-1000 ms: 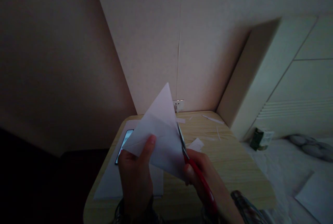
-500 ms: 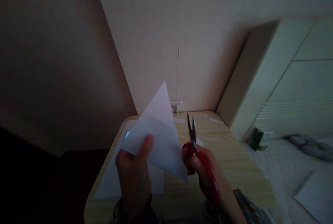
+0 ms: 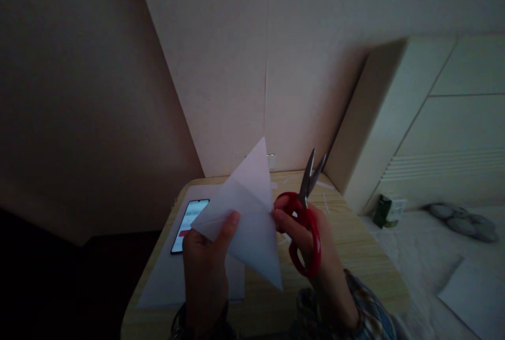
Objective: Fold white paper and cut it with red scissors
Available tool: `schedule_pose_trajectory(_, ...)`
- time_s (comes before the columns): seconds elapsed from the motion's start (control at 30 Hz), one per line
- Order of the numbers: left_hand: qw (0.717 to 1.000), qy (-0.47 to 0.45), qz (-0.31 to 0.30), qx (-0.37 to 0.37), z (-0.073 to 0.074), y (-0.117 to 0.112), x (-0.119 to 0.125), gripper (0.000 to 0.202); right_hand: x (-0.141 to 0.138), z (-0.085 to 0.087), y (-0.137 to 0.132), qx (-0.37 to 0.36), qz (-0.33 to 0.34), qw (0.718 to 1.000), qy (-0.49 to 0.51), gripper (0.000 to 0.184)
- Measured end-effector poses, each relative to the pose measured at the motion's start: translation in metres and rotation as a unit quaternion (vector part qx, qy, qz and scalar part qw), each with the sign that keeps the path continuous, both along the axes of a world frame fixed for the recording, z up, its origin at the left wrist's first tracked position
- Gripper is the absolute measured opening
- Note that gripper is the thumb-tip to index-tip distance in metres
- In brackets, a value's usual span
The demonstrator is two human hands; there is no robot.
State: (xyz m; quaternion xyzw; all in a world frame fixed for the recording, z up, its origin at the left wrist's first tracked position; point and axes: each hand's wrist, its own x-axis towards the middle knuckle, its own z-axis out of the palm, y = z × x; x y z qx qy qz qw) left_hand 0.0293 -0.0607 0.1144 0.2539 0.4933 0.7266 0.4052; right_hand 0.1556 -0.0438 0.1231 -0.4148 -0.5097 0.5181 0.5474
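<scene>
A white sheet of paper folded into a triangle [image 3: 252, 208] is held up above the table, one corner pointing upward. My left hand [image 3: 207, 261] grips its left part, thumb on the front face. Red-handled scissors [image 3: 305, 208] hang on the fingers of my right hand [image 3: 311, 240], their blades parted and pointing up, away from the paper. The fingertips of that hand are at the paper's right edge, seemingly pinching it. Behind my left hand a lit phone [image 3: 189, 224] lies on a stack of white paper [image 3: 161, 287].
The wooden table [image 3: 355, 271] stands against a wall with a socket [image 3: 271, 161]. Thin paper scraps [image 3: 325, 202] lie at its far right. On the right are a green and white box [image 3: 389, 211], a grey rounded object [image 3: 461, 220] and a white sheet [image 3: 473, 295].
My right hand has come to the paper's right edge, and the scissors have swung to tilt right. The paper has shifted slightly right and down, uncovering more of the phone.
</scene>
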Motion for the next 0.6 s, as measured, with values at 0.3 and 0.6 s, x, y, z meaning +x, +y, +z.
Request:
schedule_pose_trajectory(0.3,1.000,-0.001,-0.002,-0.018,0.0028,-0.0014,0.0026,0.025,0.0017,0.0021,-0.0014,0.011,-0.021,0.999,-0.025,0.021)
schedule_pose_trajectory(0.6,1.000,0.014,-0.014,-0.024,-0.0014,0.0015,0.0032,0.026,0.0014,0.0021,-0.0017,-0.008,-0.023,0.999,-0.025,0.021)
